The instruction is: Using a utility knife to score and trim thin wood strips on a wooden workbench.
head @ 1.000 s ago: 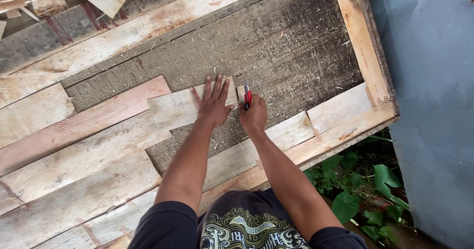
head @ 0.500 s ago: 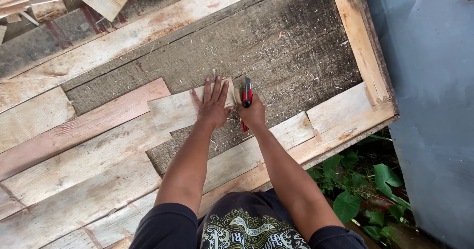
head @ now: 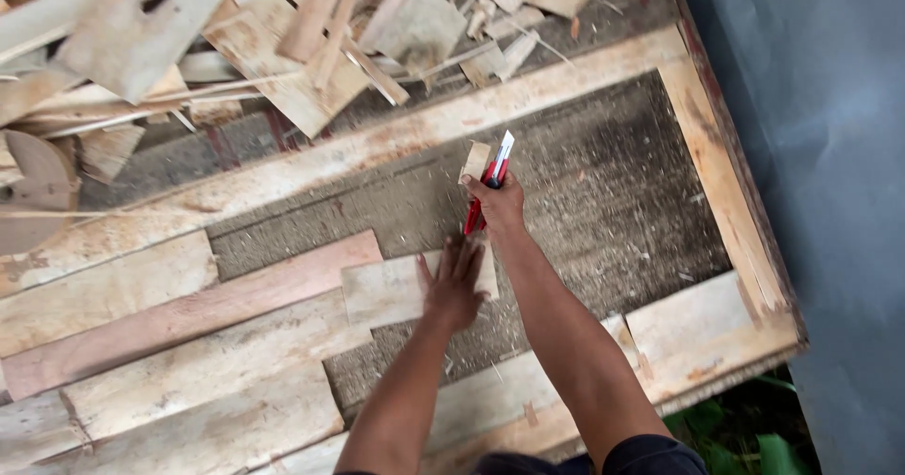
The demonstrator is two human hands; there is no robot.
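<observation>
We get soft, even daylight here, no hard shadows, no glare. Wood scraps (head: 283, 51) up top smear with motion blur, and the hands look slightly soft too.

A red body with a pale silver blade is shown by the utility knife (head: 488, 188), and a small tan offcut (head: 475, 161) is seen beside it. The short veneer piece (head: 396, 288) is coloured pale beige with faint grey streaks. A pinkish-brown tone is carried by the long plank (head: 189, 317), while the neighbouring planks (head: 189, 381) are washed in light cream with darker grain lines. The bare board (head: 603, 183) is a speckled grey-brown. The wooden frame (head: 726, 183) is pale yellow, stained reddish at its outer edge. The scrap heap (head: 283, 51) is mixed tan and grey. The wall (head: 830, 155) is flat blue-grey; the leaves (head: 745, 437) are green.
</observation>
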